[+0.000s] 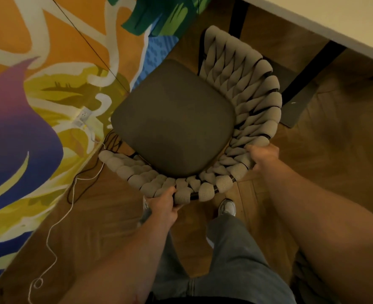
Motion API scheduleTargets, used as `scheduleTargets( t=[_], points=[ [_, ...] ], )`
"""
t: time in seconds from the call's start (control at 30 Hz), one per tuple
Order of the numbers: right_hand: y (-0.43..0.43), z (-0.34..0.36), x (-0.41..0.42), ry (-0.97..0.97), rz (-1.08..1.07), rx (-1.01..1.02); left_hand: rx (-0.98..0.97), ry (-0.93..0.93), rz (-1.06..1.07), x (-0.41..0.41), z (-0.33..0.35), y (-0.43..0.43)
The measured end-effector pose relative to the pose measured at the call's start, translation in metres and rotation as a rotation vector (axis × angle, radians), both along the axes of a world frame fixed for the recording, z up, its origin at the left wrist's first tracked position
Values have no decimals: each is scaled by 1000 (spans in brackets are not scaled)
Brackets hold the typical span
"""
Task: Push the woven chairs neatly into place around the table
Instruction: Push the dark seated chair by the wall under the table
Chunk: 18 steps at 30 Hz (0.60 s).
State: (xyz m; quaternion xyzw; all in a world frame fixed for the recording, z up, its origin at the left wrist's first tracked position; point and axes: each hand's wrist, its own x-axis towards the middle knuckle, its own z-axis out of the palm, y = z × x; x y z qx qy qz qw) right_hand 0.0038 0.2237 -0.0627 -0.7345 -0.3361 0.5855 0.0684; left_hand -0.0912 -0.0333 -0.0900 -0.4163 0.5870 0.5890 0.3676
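A woven chair (250, 84) with a thick beige braided back and a dark seat cushion (174, 119) stands directly below me on the wooden floor. My left hand (162, 206) grips the near-left part of its curved back rim. My right hand (263, 155) grips the rim on the right. The white table (345, 23) fills the upper right corner, its black legs (308, 80) just beyond the chair's right side. The chair's seat faces the painted wall rather than the table.
A colourfully painted wall (38, 106) runs along the left, with a white socket (83, 116) and loose white and black cables (71, 189) on the floor beside the chair. My legs and a shoe (227, 207) are just behind the chair.
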Motion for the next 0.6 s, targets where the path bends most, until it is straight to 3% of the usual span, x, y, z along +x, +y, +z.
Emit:
scheduleTargets(
  t=[0.6],
  points=[
    [-144, -3, -39, -17, -497, -1, -11, 75, -543, -173, 6, -43]
  ],
)
